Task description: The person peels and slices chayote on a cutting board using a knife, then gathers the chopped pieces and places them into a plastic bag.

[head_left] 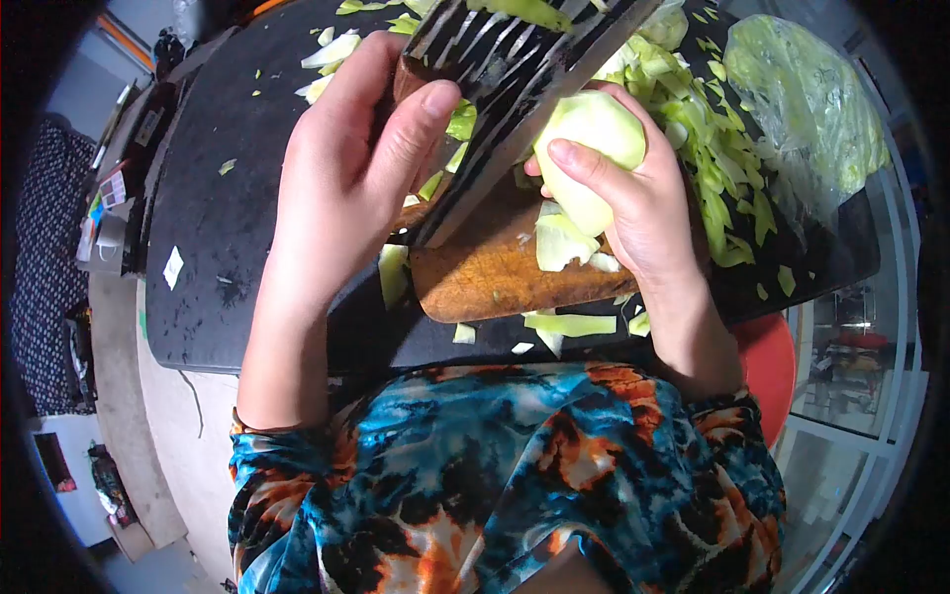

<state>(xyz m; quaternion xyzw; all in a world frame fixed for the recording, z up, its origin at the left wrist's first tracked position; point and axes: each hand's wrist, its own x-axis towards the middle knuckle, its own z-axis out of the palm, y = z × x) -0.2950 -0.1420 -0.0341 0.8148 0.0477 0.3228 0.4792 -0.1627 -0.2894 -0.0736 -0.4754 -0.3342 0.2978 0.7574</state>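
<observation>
My left hand (361, 163) is closed on the brown edge of a broad, dark tool (515, 84), tilted over the board; its face shows pale slanting stripes, and scraps of green cling near its top. It resembles a slicer, but I cannot make out its exact kind. In my right hand (638, 188) is a smooth, pale green, rounded vegetable (594, 129), with my thumb across its front. The vegetable sits close to the tool's right edge; whether they touch is unclear. Beneath both lies a wooden cutting board (495, 277), with a pale green piece (564, 243) on it.
A pile of pale green slices (708, 163) covers the right of the black table (228, 238). Beyond it is a clear plastic bag (807, 109) with green contents. Scraps (569, 325) lie along the near edge. A red round surface (767, 371) shows below the table at right.
</observation>
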